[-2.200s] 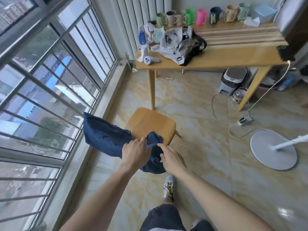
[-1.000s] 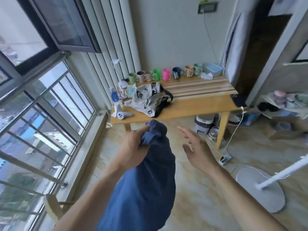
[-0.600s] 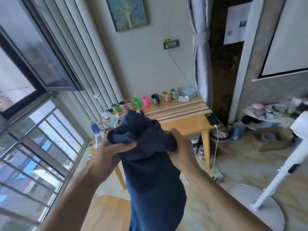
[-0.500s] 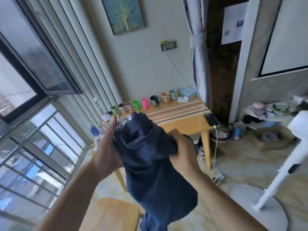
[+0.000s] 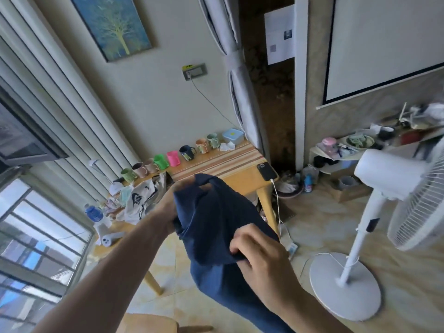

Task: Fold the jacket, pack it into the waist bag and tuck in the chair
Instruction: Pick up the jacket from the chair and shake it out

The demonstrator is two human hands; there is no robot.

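Cream wall w/ blue tree painting (image 5: 111,24) up top. Wooden table (image 5: 236,175) against it, row of mugs (image 5: 168,159) along the back, phone (image 5: 266,171) charging at the corner. Barred window (image 5: 36,236) on left, daylight in. White standing fan (image 5: 374,212) on marbled tile floor (image 5: 312,222).

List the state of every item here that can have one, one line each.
Dark blue fabric jacket: unfolded, bunched, hanging in the air from both hands.
Left hand: closed on the jacket's upper edge.
Right hand: closed, pinching a lower fold.
Grey and white waist bag: lying slumped on the wooden table, nothing packed yet.
Black phone: flat on the table corner, white cable plugged in.
White standing fan: upright on the floor.
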